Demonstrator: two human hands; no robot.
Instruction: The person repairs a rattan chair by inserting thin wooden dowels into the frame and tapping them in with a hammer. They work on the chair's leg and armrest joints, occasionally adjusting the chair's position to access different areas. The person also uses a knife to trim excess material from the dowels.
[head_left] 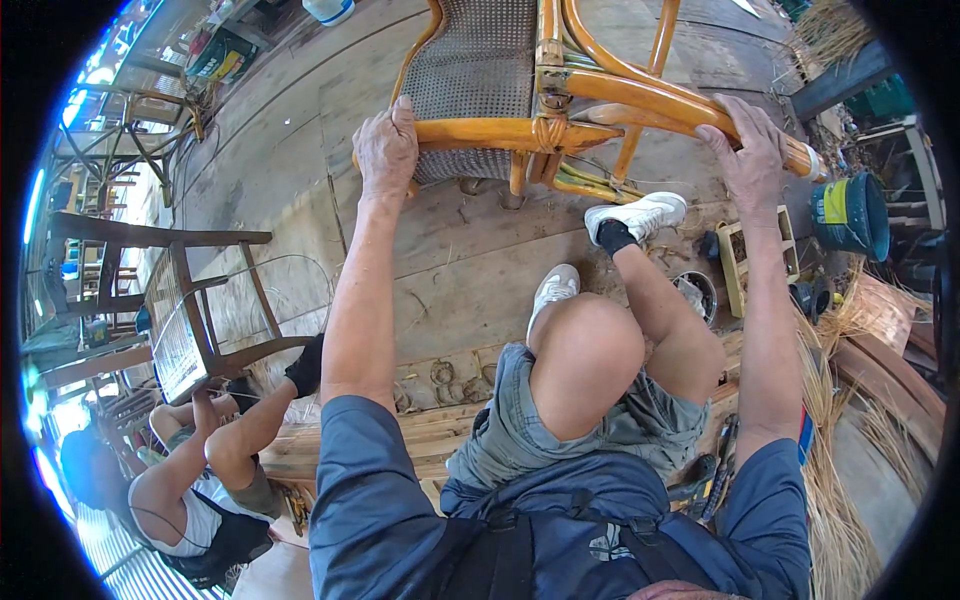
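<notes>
Scuffed floor point(440, 280), glossy amber chair point(480, 133)

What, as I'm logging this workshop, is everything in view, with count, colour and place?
Cane chair: one, glossy orange-brown with grey mesh, top centre
Chair frame: one, dark brown, left
Yellow-labelled buckets: two, dark green-blue, right and upper left
Wooden box: one, pale yellow, right
Loose fibres: uncountable, straw, lower right
Background furniture: count unclear, brownish, far left
Co-worker: one, white top, lower left
Shoes: two, white, centre
Sleeves: two, navy, bottom
Left grip: one, bare, on chair
Right grip: one, bare, on chair
</notes>
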